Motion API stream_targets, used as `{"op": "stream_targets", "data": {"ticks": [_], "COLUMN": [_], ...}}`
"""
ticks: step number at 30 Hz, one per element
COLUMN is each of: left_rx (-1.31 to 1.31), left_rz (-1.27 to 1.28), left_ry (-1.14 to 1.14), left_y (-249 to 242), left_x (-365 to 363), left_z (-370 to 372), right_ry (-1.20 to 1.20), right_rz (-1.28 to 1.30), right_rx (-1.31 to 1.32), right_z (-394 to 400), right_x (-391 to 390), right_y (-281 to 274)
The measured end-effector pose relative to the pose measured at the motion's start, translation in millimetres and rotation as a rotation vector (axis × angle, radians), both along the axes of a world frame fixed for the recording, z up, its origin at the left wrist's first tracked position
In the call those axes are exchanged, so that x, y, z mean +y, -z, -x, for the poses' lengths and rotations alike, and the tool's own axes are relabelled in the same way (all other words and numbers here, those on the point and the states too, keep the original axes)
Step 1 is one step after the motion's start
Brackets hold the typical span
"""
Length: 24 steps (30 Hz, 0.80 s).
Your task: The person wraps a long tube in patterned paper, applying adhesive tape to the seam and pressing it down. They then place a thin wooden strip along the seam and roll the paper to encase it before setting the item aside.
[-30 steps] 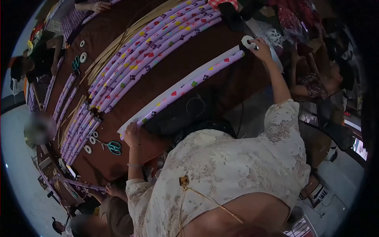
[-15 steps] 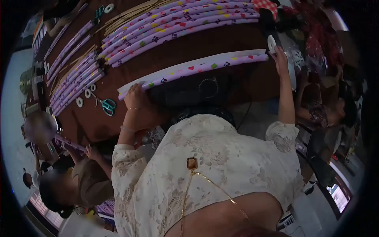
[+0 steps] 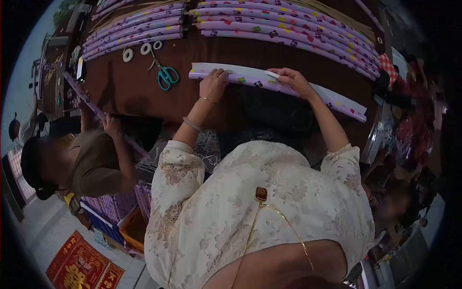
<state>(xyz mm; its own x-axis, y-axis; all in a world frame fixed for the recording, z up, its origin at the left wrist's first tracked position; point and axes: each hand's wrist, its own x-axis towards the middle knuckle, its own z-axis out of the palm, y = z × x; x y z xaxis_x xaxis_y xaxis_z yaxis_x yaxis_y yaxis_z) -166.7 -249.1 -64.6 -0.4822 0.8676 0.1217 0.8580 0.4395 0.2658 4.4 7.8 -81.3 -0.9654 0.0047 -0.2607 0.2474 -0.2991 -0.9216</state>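
Observation:
A lilac roll of wrapping paper (image 3: 248, 81) with coloured prints lies along the table's near edge, its white flap turned up along the far side. My left hand (image 3: 212, 86) is closed over the roll close to its left end. Over the middle of the roll is my right hand (image 3: 294, 82), fingers pinched on a white tape roll (image 3: 273, 74), seen nearly edge-on. The fingers hide part of the tape roll.
Teal-handled scissors (image 3: 167, 78) and several white tape rolls (image 3: 128, 55) lie to the left on the brown tablecloth (image 3: 130, 91). Finished lilac rolls (image 3: 288, 36) line the back. A co-worker (image 3: 98, 161) at left holds another roll. A blue crate (image 3: 102, 222) stands below.
My right hand has moved left with the tape roll, from the roll's right end to its middle. My left hand stays near the left end. The camera view has turned.

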Motion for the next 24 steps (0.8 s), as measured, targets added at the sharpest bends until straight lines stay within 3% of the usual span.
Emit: {"op": "stream_targets", "data": {"ticks": [4,7,12,15,17,19,24], "left_rx": [-0.199,-0.259,-0.485,-0.449,-0.438,-0.705,-0.744], "left_rz": [0.052,-0.279,-0.265,-0.145,-0.067,-0.048,-0.114], "left_ry": [-0.138,-0.074,-0.114,-0.077,-0.087,-0.167,-0.112], "left_y": [-29,-31,-34,-18,-16,-25,-30], "left_x": [7,14,64,88,91,94,86], "left_z": [-11,-5,-37,-49,-49,-49,-41], "right_ry": [0.002,-0.032,-0.014,0.012,0.004,-0.004,-0.048], "right_rz": [-0.003,-0.03,-0.007,-0.036,-0.057,-0.073,-0.098], "right_rx": [-0.079,-0.038,-0.094,-0.126,-0.108,-0.093,-0.169], "right_z": [-7,-9,-9,-9,-9,-10,-10], "right_x": [1,2,1,0,-1,2,2], "right_y": [-11,-20,-38,-38,-41,-47,-47]}}
